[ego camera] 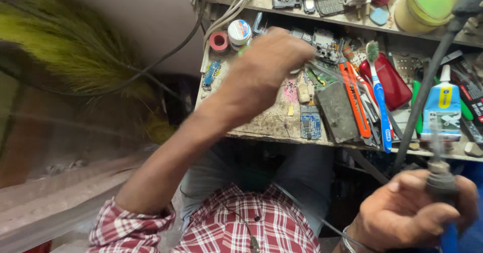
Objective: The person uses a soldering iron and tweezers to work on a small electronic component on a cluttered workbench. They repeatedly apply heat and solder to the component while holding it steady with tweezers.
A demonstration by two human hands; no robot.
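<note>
Far out beyond the left hand's wrist side, a bundle of yellow-green broom bristles (pixel 65 47) leans against the wall, with a dark cable (pixel 151 64) looping across it. The person's left arm, in a red-checked sleeve (pixel 131 228), stretches up over the cluttered surface (pixel 266 122). The left hand (pixel 274 62) hovers above the surface with its back turned upward; its fingers (pixel 302 49) curl downward and are blurred, so I cannot tell whether they pinch anything. Just beyond the knuckles sit a pink roll of tape (pixel 219 40) and a white tape roll (pixel 239 31). Under the fingertips lies a small green circuit board (pixel 322 74), and nearer the person a blue circuit board (pixel 310 122) rests by the surface's edge. Past the fingers to the right lie a grey flat block (pixel 336 111), orange-handled cutters (pixel 354 99), a blue-and-white toothbrush (pixel 380 97) and a red case (pixel 390 82). Further on stands a blue glue bottle (pixel 444 104). On the shelf above sits a yellowish lidded jar (pixel 425 4). Low on the right, well apart from the other hand, the right hand (pixel 407 213) has its fingers (pixel 432 213) wrapped tightly round the dark grip of a soldering iron (pixel 440 180), tip pointing upward towards the glue bottle, and a thick grey cord (pixel 427 82) runs up past it.
</note>
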